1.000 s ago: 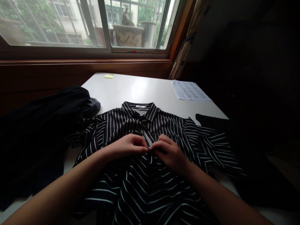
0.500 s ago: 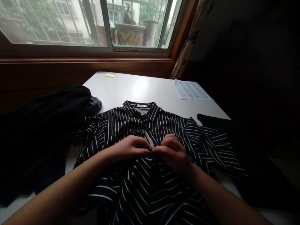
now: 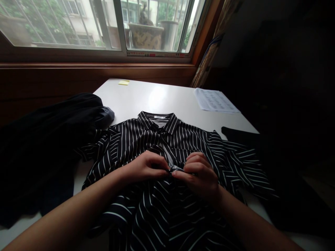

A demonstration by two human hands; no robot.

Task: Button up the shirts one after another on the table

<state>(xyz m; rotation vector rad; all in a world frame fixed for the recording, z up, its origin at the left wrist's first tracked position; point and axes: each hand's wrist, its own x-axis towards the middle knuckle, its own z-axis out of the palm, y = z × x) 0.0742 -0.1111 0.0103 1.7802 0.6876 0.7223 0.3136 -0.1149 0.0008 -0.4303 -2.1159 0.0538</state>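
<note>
A black shirt with white stripes (image 3: 128,139) lies front up on the table, its collar (image 3: 157,122) pointing toward the window. Thumb and fingers of my left hand (image 3: 150,165) pinch the shirt's front edge at mid-chest. My right hand (image 3: 199,172) grips the facing edge of the placket, its thumb tip nearly touching the left fingertips. Above the hands the front gapes in a narrow slit, and pale inner cloth shows there. Any button between the fingertips is too small and dark to make out.
Dark clothing (image 3: 47,139) is heaped on the left of the white table (image 3: 136,94). Another dark cloth (image 3: 240,134) lies at the right. Printed sheets (image 3: 216,100) rest near the far right edge, and a yellow sticky note (image 3: 124,82) lies far left. A window (image 3: 154,31) stands behind.
My right hand has shifted slightly right and down, its fingers curling more over the placket edge. My left hand keeps its pinch, a little lower. The view has shifted slightly.
</note>
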